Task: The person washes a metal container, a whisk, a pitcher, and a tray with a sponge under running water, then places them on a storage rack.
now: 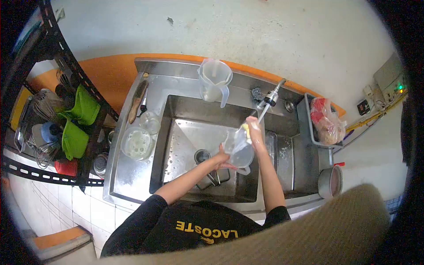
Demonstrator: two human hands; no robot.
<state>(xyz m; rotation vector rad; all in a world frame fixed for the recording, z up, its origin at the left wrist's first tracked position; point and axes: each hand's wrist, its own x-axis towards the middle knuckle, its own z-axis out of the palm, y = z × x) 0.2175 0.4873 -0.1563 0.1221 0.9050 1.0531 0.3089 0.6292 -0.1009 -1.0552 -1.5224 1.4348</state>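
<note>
Over the sink basin (181, 132), my left hand (222, 159) grips a clear plastic measuring jug (244, 160) from its left side. The jug is tilted, with its handle pointing down toward me. My right hand (254, 134) is closed around a yellow and white sponge (246, 131) at the jug's upper rim. Water runs from the faucet (271, 98) just above my right hand. Part of the jug is hidden behind my right hand and the sponge. Another clear jug (215, 77) stands on the sink's back ledge.
On the left counter are a soapy-water tub (137, 143), a clear container (150, 122) and a wooden-handled brush (138, 101). A rack at left holds green baskets (75, 138) and whisks. Right of the sink are a grey bin (310, 121) with plastic bags and a round pan (329, 182).
</note>
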